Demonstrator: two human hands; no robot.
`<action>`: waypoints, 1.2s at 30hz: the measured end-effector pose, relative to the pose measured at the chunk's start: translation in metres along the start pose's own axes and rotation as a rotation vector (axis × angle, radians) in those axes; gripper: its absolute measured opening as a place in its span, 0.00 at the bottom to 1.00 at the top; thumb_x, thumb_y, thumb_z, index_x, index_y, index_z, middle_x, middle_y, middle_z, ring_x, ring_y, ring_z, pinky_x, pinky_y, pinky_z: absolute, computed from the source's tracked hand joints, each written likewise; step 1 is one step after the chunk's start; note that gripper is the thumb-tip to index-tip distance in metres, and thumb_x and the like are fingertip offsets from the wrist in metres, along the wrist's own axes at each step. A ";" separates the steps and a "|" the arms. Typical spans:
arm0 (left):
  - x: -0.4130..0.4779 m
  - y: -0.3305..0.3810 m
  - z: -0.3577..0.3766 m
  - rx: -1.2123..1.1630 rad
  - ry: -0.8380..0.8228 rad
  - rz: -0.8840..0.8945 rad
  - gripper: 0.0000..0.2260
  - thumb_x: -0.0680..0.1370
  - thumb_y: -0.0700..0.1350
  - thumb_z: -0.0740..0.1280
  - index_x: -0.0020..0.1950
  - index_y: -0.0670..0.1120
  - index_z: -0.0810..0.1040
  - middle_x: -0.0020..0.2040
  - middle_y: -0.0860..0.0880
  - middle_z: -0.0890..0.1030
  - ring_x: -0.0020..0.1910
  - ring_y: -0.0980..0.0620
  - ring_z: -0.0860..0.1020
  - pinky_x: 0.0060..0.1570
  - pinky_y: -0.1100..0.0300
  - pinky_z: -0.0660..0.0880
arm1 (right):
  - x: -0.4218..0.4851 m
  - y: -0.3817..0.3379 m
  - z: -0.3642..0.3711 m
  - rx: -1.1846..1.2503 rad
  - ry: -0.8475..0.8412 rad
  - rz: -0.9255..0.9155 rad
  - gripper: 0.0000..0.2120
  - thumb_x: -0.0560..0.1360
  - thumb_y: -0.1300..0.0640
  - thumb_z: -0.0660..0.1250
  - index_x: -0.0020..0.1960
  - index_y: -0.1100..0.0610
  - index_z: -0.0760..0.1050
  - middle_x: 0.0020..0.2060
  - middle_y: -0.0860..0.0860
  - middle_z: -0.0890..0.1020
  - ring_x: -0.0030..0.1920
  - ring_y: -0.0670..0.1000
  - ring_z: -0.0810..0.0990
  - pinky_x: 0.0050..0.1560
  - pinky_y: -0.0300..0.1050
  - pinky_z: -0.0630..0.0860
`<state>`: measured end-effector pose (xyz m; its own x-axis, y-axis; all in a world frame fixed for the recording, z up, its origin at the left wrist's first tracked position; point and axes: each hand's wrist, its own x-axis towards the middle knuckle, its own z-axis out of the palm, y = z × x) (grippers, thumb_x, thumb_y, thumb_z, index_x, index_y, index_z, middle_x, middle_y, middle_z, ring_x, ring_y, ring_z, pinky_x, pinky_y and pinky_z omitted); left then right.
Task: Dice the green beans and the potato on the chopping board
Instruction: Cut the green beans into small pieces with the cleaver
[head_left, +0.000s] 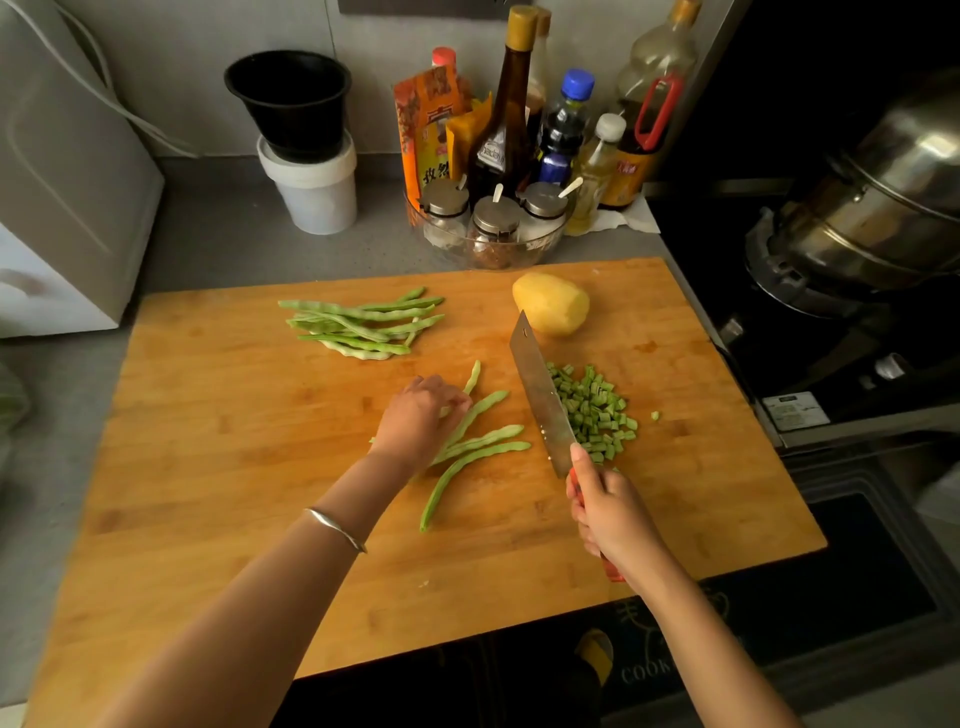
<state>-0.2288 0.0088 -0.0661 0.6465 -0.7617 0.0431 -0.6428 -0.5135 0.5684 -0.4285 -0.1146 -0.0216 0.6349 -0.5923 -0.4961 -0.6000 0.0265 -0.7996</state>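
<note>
On the wooden chopping board (218, 467), my left hand (415, 415) rests on several whole green beans (478, 441) at the board's middle, fingers curled over their left ends. My right hand (608, 514) grips the red handle of a cleaver (537, 389), its blade pointing away, just right of those beans. A heap of diced green beans (595, 408) lies right of the blade. A second bunch of whole green beans (363, 322) lies farther back. A peeled potato (551, 303) sits at the back right of the board.
Behind the board stand a glass bowl of spice jars (491, 223), sauce bottles (511, 104) and a black cup on a white tub (306, 140). A steel pot (872, 208) sits on the stove at right. A white appliance (62, 182) stands at left.
</note>
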 end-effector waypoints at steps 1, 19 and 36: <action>0.000 0.002 0.000 -0.007 0.011 -0.012 0.09 0.78 0.51 0.66 0.54 0.49 0.81 0.50 0.49 0.80 0.52 0.48 0.76 0.59 0.51 0.70 | 0.000 0.000 0.000 0.003 0.000 0.000 0.24 0.81 0.41 0.53 0.35 0.58 0.66 0.22 0.49 0.63 0.19 0.48 0.60 0.24 0.40 0.56; 0.010 0.004 0.000 0.039 -0.006 -0.164 0.15 0.76 0.51 0.68 0.62 0.49 0.76 0.55 0.49 0.77 0.57 0.49 0.74 0.49 0.56 0.73 | 0.000 0.003 0.001 -0.030 0.006 -0.011 0.25 0.82 0.42 0.53 0.35 0.59 0.67 0.22 0.50 0.64 0.20 0.48 0.62 0.24 0.42 0.58; 0.007 0.001 0.003 -0.146 -0.090 -0.109 0.08 0.81 0.44 0.62 0.57 0.45 0.78 0.49 0.48 0.80 0.49 0.48 0.77 0.46 0.60 0.71 | 0.000 0.004 -0.001 -0.006 -0.010 -0.002 0.25 0.82 0.42 0.53 0.36 0.59 0.67 0.23 0.50 0.64 0.20 0.48 0.61 0.24 0.41 0.58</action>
<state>-0.2263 0.0017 -0.0673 0.6655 -0.7403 -0.0953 -0.5001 -0.5370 0.6793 -0.4313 -0.1152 -0.0246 0.6412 -0.5839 -0.4979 -0.6016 0.0203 -0.7986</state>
